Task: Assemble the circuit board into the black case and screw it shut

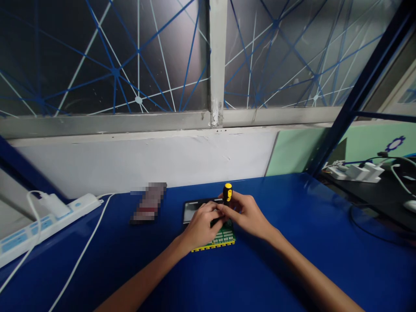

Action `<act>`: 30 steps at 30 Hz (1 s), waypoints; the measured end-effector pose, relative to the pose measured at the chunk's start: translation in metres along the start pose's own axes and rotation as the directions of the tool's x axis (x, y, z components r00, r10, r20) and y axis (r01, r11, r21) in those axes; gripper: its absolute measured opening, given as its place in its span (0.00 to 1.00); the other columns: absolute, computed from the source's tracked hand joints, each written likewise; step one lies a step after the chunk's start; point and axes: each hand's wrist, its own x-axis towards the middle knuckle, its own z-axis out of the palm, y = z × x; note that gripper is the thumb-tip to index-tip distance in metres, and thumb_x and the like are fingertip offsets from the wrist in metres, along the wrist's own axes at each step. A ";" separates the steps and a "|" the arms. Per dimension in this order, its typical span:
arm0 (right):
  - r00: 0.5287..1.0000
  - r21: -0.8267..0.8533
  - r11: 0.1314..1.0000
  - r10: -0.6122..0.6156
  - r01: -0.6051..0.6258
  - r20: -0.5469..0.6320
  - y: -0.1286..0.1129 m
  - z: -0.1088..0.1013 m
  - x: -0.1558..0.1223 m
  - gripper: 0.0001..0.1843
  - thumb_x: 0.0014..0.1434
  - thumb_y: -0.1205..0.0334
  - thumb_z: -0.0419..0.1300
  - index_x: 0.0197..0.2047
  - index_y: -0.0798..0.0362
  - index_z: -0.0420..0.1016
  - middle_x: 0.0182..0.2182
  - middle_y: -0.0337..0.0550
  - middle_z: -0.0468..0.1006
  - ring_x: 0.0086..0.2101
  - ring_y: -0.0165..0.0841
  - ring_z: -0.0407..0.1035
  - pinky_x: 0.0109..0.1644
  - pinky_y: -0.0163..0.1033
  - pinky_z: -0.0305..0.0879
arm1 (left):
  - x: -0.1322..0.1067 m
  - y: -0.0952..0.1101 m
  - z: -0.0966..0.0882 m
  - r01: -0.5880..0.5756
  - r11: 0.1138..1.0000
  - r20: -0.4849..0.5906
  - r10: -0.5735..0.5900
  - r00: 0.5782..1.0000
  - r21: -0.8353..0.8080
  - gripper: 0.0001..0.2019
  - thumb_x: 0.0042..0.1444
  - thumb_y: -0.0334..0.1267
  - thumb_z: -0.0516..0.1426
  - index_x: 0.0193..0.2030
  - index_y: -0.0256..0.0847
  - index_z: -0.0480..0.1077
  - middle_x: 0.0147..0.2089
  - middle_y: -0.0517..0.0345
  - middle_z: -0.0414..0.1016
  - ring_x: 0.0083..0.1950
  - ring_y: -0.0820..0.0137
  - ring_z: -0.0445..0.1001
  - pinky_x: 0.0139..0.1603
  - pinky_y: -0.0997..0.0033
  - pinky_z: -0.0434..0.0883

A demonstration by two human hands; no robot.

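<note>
A screwdriver [228,191] with a black and yellow handle stands upright between my hands. My right hand [248,214] is closed around its lower part, thumb and fingers together; the shaft and tip are hidden. My left hand [203,225] lies over the circuit board, its fingers bent and meeting close to the screwdriver's lower end. Whatever those fingers pinch is covered. The green circuit board [224,236] shows rows of pale parts and a yellow toothed strip along its near edge. Behind the left hand is a black-framed panel [191,212] with a grey face, partly covered.
The items rest on a blue table [156,268]. Left of the board lies a phone-like slab [148,203], its face blurred out. A white power strip [78,209] with a plug and cables runs along the left. At right is a black surface with chargers [365,172].
</note>
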 end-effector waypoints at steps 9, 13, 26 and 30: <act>1.000 -0.016 1.000 -0.017 0.017 -0.014 0.000 0.000 0.001 0.15 0.62 0.52 0.56 0.41 0.55 0.74 0.23 0.37 0.69 0.24 0.28 0.58 0.26 0.35 0.55 | 0.001 0.003 -0.002 0.010 1.000 -0.008 -0.010 1.000 -0.004 0.07 0.61 0.32 0.56 0.40 0.40 0.77 0.42 0.52 0.76 0.47 0.62 0.72 0.49 0.56 0.71; 1.000 0.003 1.000 -0.006 0.006 -0.010 -0.001 0.000 0.001 0.17 0.62 0.51 0.56 0.44 0.55 0.74 0.24 0.38 0.70 0.24 0.28 0.60 0.27 0.36 0.56 | 0.000 0.001 -0.001 0.013 1.000 0.001 -0.013 1.000 -0.016 0.07 0.61 0.31 0.56 0.40 0.41 0.77 0.43 0.52 0.76 0.48 0.63 0.72 0.50 0.57 0.70; 1.000 0.035 0.999 -0.010 0.011 -0.026 0.000 0.000 0.002 0.17 0.62 0.51 0.57 0.45 0.56 0.75 0.24 0.38 0.71 0.23 0.28 0.60 0.27 0.35 0.57 | 0.000 0.000 -0.001 0.038 0.999 0.019 -0.038 0.999 -0.015 0.08 0.63 0.34 0.56 0.41 0.42 0.77 0.45 0.52 0.76 0.48 0.62 0.72 0.50 0.56 0.70; 1.000 0.047 0.999 -0.010 0.011 -0.006 0.002 0.001 0.001 0.16 0.62 0.52 0.56 0.45 0.54 0.75 0.24 0.39 0.72 0.24 0.29 0.61 0.27 0.36 0.57 | 0.000 -0.002 0.000 0.020 1.000 0.023 -0.020 1.000 -0.014 0.08 0.62 0.32 0.55 0.42 0.42 0.76 0.46 0.52 0.75 0.50 0.62 0.71 0.51 0.55 0.70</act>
